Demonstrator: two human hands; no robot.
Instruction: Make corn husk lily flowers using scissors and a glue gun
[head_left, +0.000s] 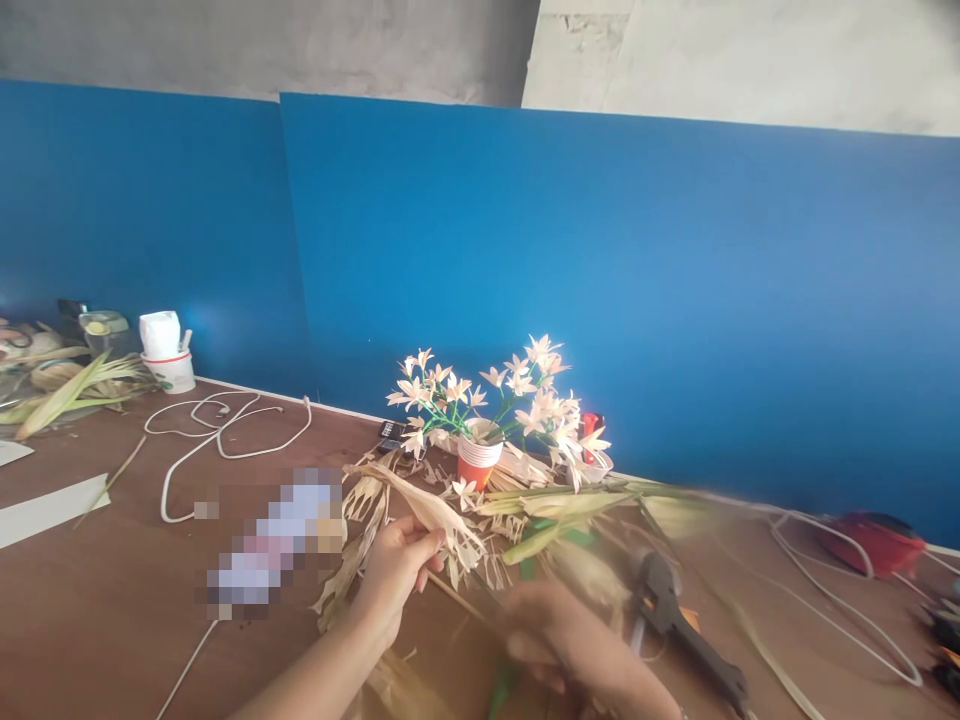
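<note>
My left hand (397, 570) pinches a pale dried corn husk (431, 500) between thumb and fingers, over the middle of the brown table. Just right of it, my right hand (555, 630) is smeared by motion, so its fingers and anything in them cannot be made out. Cut husk pieces with fringed edges (367, 500) lie under and around both hands. Behind them a red and white paper cup (480, 465) holds pale husk flowers (544, 400) on green stems. A dark hot glue gun (682, 630) lies to the right of my right hand.
A blurred-out object (274, 545) with a cable lies at left. Farther back are a white cable (217, 430), a white cup (171, 370) and more husks (75, 395). At right lie a red pouch-like thing (874, 543) and looped cable (847, 600). A blue panel (600, 270) stands behind.
</note>
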